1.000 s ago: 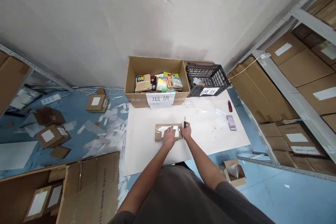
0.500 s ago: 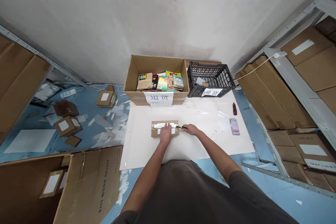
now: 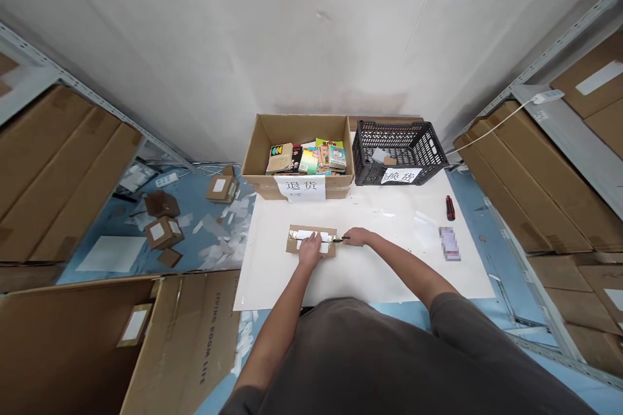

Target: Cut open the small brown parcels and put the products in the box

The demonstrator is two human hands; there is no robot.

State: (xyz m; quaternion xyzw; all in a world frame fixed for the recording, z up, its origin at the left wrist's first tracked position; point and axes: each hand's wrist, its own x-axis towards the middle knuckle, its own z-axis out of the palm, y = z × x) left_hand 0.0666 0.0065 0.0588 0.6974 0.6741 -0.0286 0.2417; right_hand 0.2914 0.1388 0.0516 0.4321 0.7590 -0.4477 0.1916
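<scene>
Fingers of the left hand [image 3: 310, 250] are spread and laid on top of a small, long brown cardboard box [image 3: 293, 246], so they are not closed around it. By the fingers of the right hand [image 3: 357, 237], a thin black-and-yellow knife [image 3: 343, 238] is gripped tight, and its tip is pointed over the right end of the small box. Whether the cardboard is being cut cannot be told.

The small box is set flat on the white table [image 3: 384, 279], close to the person. A white paper label [image 3: 305, 234] is stuck on its top, and part of it is covered by the left hand. Shiny clear tape can be seen near the ends. Behind it, a big brown cardboard box [image 3: 335, 191] is filled with colourful books [image 3: 307, 161]. Beside that, a black plastic crate [image 3: 428, 174] is placed. At the right edge, a red-and-black tool [image 3: 450, 208] is left lying.
</scene>
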